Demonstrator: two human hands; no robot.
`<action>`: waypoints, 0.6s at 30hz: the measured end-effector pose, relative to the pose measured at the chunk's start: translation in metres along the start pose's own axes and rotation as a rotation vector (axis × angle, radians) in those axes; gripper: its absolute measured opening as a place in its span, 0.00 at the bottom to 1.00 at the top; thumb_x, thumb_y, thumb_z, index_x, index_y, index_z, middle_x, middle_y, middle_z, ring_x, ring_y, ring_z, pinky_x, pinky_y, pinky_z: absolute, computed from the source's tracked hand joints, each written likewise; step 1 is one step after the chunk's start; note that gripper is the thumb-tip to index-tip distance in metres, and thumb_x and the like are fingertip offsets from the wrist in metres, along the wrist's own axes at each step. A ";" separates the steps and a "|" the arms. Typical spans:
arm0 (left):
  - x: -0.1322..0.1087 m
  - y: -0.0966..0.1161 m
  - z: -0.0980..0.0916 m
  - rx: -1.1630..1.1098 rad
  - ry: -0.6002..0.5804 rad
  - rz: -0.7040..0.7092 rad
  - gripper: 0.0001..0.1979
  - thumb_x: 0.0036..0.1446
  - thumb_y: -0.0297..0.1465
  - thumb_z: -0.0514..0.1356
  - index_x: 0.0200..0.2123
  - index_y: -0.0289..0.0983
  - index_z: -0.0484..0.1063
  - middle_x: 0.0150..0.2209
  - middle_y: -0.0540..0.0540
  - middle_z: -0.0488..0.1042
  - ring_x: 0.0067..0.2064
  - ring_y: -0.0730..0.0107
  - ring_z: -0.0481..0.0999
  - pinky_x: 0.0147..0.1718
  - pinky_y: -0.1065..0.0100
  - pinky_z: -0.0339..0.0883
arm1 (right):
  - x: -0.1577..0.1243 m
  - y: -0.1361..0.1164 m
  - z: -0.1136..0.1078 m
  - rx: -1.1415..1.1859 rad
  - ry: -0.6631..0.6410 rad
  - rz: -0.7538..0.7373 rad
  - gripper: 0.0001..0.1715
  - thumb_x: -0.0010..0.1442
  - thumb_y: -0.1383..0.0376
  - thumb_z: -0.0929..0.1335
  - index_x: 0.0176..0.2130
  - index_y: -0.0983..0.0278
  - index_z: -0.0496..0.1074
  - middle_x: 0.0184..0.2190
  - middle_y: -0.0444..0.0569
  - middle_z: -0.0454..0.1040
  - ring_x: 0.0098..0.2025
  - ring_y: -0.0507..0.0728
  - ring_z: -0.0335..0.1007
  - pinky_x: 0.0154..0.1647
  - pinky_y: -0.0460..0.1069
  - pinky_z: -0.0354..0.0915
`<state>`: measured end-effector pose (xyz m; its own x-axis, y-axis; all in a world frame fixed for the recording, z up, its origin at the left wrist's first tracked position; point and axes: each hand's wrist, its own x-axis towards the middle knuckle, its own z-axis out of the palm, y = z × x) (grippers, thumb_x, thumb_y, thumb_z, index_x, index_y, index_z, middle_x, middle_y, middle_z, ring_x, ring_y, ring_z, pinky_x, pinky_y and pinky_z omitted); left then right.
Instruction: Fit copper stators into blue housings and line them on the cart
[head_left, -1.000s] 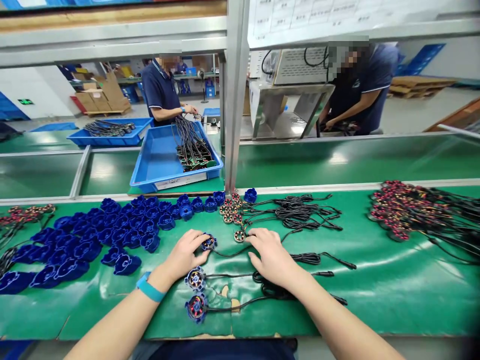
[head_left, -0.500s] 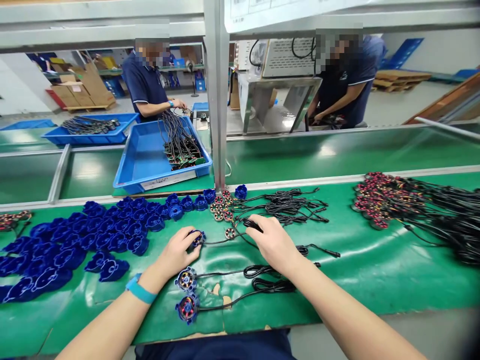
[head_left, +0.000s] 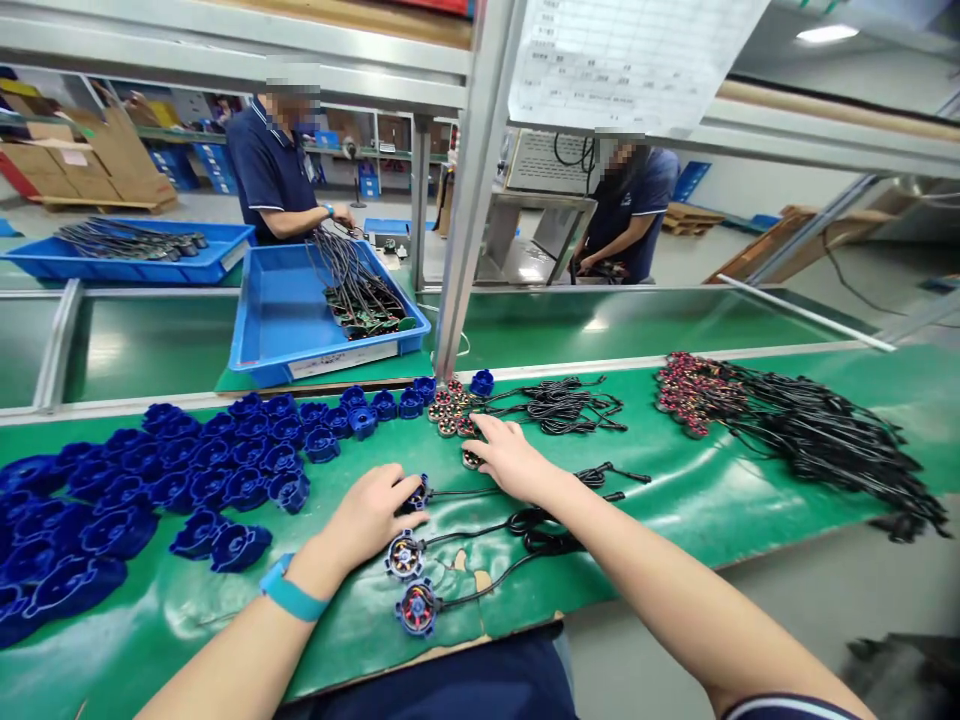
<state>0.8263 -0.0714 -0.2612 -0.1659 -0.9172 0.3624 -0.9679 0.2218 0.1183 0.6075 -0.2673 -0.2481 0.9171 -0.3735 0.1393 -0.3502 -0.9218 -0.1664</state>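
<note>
My left hand (head_left: 375,512) is closed on a blue motor housing (head_left: 416,492) with a wound stator inside, at the table's middle. A black cable runs right from it, passing under my right hand (head_left: 510,458). The thumb and forefinger of that hand are apart over the small stators, touching or just above a loose stator (head_left: 471,459); contact is hard to make out. Nearer me lie two more blue housings, one housing (head_left: 405,555) above the other housing (head_left: 417,608), each with a stator seated and a coiled black cable attached.
Many blue housings (head_left: 214,455) cover the left of the green table (head_left: 675,510). Stators with bundled cables (head_left: 574,405) lie behind my right hand, and a large pile of cables (head_left: 817,430) lies far right. Past a metal post (head_left: 472,200) are a blue tray (head_left: 270,300) and two co-workers.
My right hand has left the coiled cable and moved to the small stators. My left hand stays on its blue housing. The view has shifted and tilted.
</note>
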 end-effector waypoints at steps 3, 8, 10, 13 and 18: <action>-0.001 0.002 -0.003 0.033 -0.016 0.016 0.17 0.60 0.44 0.66 0.45 0.39 0.74 0.35 0.46 0.69 0.36 0.60 0.70 0.34 0.62 0.66 | 0.004 0.003 0.010 0.048 0.032 0.001 0.21 0.59 0.70 0.73 0.53 0.63 0.74 0.69 0.65 0.58 0.71 0.68 0.51 0.64 0.66 0.54; -0.003 0.011 -0.014 -0.032 -0.007 0.014 0.18 0.62 0.48 0.62 0.36 0.39 0.73 0.35 0.46 0.68 0.36 0.62 0.69 0.35 0.63 0.65 | -0.003 -0.001 -0.002 0.218 0.193 0.055 0.19 0.60 0.65 0.73 0.51 0.64 0.73 0.51 0.57 0.77 0.52 0.61 0.73 0.57 0.59 0.64; -0.005 0.017 -0.017 -0.073 0.015 0.036 0.19 0.64 0.48 0.60 0.32 0.39 0.72 0.34 0.45 0.69 0.36 0.63 0.69 0.34 0.63 0.65 | 0.001 -0.010 -0.014 0.246 0.223 0.097 0.19 0.60 0.64 0.72 0.52 0.63 0.73 0.45 0.53 0.79 0.44 0.59 0.75 0.51 0.56 0.67; -0.006 0.023 -0.017 -0.148 0.028 0.062 0.18 0.68 0.46 0.56 0.33 0.39 0.72 0.32 0.46 0.70 0.34 0.65 0.69 0.33 0.64 0.65 | 0.017 -0.032 -0.025 0.219 0.248 0.087 0.20 0.60 0.65 0.71 0.52 0.62 0.74 0.47 0.53 0.78 0.48 0.60 0.74 0.52 0.53 0.67; 0.000 -0.001 -0.012 -0.158 0.261 -0.107 0.11 0.69 0.40 0.56 0.39 0.39 0.71 0.33 0.45 0.72 0.37 0.63 0.73 0.37 0.62 0.69 | 0.042 -0.072 -0.007 0.121 0.030 0.144 0.13 0.60 0.64 0.72 0.46 0.62 0.76 0.43 0.54 0.79 0.47 0.62 0.76 0.47 0.52 0.67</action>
<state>0.8300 -0.0676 -0.2504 0.0095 -0.8267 0.5625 -0.9324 0.1960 0.3038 0.6698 -0.2179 -0.2232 0.8522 -0.5057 0.1341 -0.4506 -0.8398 -0.3028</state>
